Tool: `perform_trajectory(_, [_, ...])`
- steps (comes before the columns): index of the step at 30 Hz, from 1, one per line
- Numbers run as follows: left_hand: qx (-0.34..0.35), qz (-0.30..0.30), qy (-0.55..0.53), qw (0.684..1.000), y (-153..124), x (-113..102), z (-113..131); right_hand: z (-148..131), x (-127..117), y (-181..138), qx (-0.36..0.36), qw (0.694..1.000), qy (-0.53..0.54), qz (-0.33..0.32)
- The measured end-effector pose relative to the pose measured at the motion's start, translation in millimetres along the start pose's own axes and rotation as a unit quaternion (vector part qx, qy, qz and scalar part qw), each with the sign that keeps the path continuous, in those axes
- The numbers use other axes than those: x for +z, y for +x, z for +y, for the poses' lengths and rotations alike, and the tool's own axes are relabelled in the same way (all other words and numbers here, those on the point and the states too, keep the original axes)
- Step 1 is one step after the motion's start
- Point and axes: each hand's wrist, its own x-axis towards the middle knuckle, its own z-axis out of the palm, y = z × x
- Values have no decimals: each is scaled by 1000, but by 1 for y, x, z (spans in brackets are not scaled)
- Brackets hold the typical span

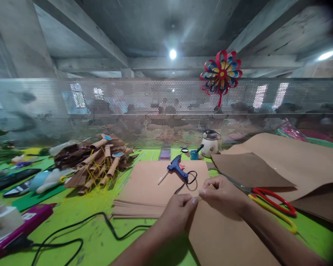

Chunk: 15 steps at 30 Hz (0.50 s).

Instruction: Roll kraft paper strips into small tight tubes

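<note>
Brown paper sheet (216, 240) is lying on the table (69, 207), stretching from its far edge back toward the person, and the left hand (180, 208) and right hand (223, 194) are pinching that far edge in a closed grip, side by side.

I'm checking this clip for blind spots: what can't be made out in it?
Head view: the pinched edge of the brown paper sheet, covered by the left hand and right hand.
Head view: people behind the perforated metal screen, blurred.
Head view: the magenta plastic box, cut off by the left edge.
Head view: blades of the red-and-yellow-handled scissors, partly behind the right hand.
</note>
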Motion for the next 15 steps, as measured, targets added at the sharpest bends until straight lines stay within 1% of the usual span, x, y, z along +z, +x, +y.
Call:
perform_trajectory(5, [-12, -13, -42, 999, 3, -3, -1, -1, -6, 1, -10, 1000, 21, 16])
perform_trajectory(7, [-8, -12, -36, 999, 4, -4, -3, -1, -8, 2, -4, 999, 23, 22])
perform_trajectory(9, [11, -8, -8, 1000, 5, -5, -5, 0, -9, 2, -3, 999, 22, 24])
perform_trajectory(13, [74, 15, 53, 996, 6, -5, -12, 4, -11, 3, 0, 999, 20, 27])
perform_trajectory(15, [88, 21, 67, 994, 6, -4, -14, 4, -12, 3, -1, 1000, 23, 21])
